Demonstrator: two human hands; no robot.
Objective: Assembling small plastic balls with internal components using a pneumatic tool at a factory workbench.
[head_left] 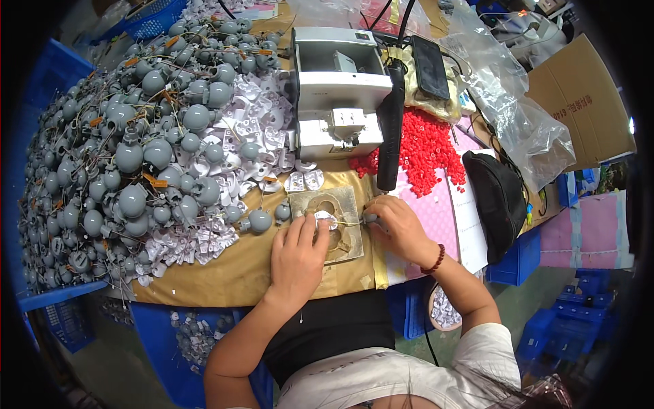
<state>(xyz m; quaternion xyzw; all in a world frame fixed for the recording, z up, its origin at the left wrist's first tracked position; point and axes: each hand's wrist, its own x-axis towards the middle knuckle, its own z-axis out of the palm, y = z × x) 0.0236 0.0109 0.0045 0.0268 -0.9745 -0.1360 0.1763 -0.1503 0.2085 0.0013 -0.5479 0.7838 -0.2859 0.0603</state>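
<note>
A square metal fixture block with rounded hollows lies on the tan cloth in front of me. In its upper hollow is a small white plastic piece. My left hand reaches over the block's left side, its fingertips pressed on that piece and the thumb hidden. At the block's right edge, my right hand pinches a small grey part. A thin pale wire runs between this part and the white piece. Two grey ball-shaped parts, the larger a round ball, rest left of the block.
A large heap of grey balls with wires fills the left, beside white plastic pieces. Behind the block stands a metal machine. Red pieces, a black pouch and a cardboard box lie rightward.
</note>
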